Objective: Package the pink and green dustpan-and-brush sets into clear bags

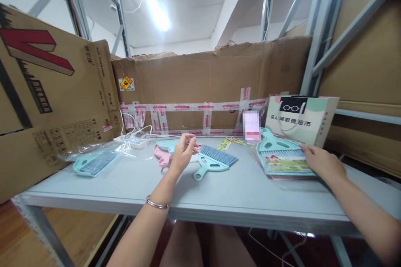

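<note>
Stacked dustpan sets (282, 156), teal with a printed card on top, are placed on the right part of the grey surface (219, 196), close to its back edge and just in front of a paper bag (302, 119). The right hand (322, 162) is laid on the stack's near right corner, fingers stretched out flat and not closed around anything. Bare surface is left between the stack and the front edge.

A teal brush (214, 159) is found to the left of the stack, well apart from it, with a pink dustpan (161, 154) beyond. The left hand (184, 150) is held raised just above these two, fingers curled with the tips drawn together; whether anything is pinched cannot be told. A bagged set (94, 162) is seen near the left edge, beside a large cardboard box (46, 100). The back is closed off by a taped cardboard wall (203, 79).
</note>
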